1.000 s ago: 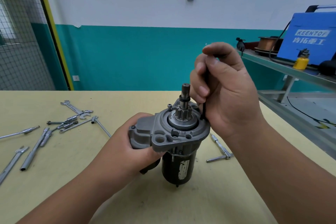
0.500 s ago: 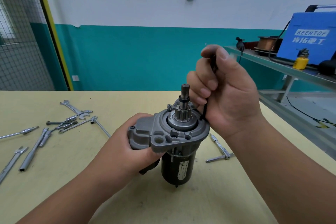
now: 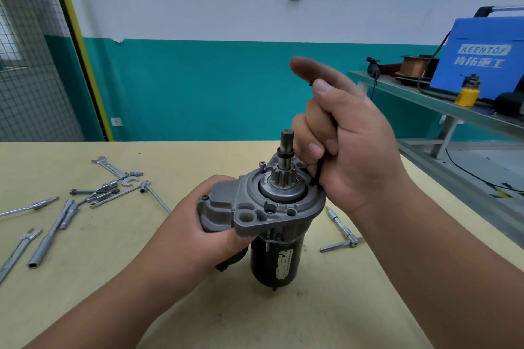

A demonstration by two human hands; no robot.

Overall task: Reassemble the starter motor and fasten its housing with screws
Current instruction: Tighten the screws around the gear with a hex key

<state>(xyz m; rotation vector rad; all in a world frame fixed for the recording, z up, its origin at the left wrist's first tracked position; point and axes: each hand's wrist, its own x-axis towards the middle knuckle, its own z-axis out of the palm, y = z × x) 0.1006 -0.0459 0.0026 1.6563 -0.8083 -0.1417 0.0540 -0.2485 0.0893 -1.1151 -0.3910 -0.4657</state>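
Two grips: left grip (image 3: 198,232) is clenched round the solenoid side of the starter motor (image 3: 279,255), bracing it. Right grip (image 3: 351,144) is wrapped round a black hex key (image 3: 318,173), thumb on its top bend, index finger sticking out free.
Motor position: upright on the table (image 3: 368,306), dark body down, pinion shaft (image 3: 286,147) pointing up, grey housing (image 3: 306,207) on top.
Key tip: down at the housing rim on the right, just beside the pinion. The screw there is hidden by the hand, so can't tell if the tip is seated in a socket.
Step (my read): driving one housing screw. Another screw head (image 3: 262,164) at the back rim looks proud, likely not run home.
Risk 1: key off-axis or half seated → cams out and rounds the socket.
Risk 2: motor stands on its narrow end with one hand bracing it → torque could twist or tip it.
Risk 3: curled fingers sit right beside the pinion shaft → a slip drives them into the teeth.
Risk 4: one screw fully tight while the other is loose → housing pulls down crooked.
Clutter: loose wrenches (image 3: 65,211) well apart on the left, T-handle (image 3: 341,227) near on the right. A tipped motor could land on the T-handle.
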